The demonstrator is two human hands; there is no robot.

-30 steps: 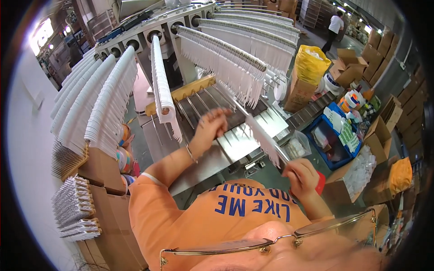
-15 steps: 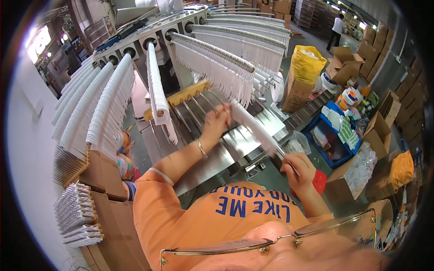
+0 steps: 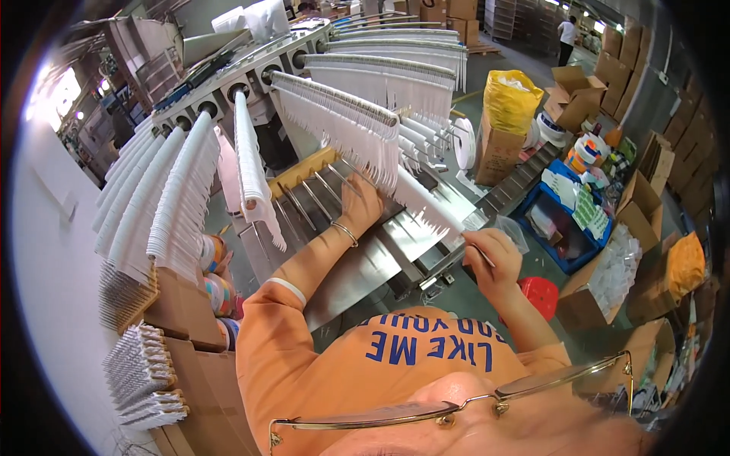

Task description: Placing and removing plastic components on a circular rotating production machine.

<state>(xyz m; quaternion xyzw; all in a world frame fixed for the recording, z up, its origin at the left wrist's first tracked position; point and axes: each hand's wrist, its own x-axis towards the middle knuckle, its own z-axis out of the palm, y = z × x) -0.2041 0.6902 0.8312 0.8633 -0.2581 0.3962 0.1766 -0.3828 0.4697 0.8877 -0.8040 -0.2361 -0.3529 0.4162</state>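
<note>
My right hand (image 3: 494, 262) is closed with the tip of a thin metal rod (image 3: 480, 254) between its fingers. Just beyond it stretches a slanting row of white fringed strips (image 3: 430, 205); whether the held rod runs through them I cannot make out. Over the steel tray (image 3: 357, 270) my left hand (image 3: 363, 205), a bangle at its wrist, has its fingers curled beside the hanging strips and several bare rods (image 3: 302, 204). What those fingers hold, if anything, is hidden. A longer rod hung with white strips (image 3: 338, 121) reaches out from the machine (image 3: 251, 87) above that hand.
More loaded rods (image 3: 179, 190) fan out on the left. Bristly white bundles (image 3: 141, 368) lie on cartons (image 3: 205, 380) at lower left. To the right are a blue crate (image 3: 559, 228), a red stool (image 3: 538, 298), a yellow bag (image 3: 511, 102) and open cartons. A person (image 3: 566, 42) stands far off.
The view has shifted slightly. My right hand has moved up a little, and its grip has come nearer the rod's tip. My left hand stays by the bare rods, its fingers more curled.
</note>
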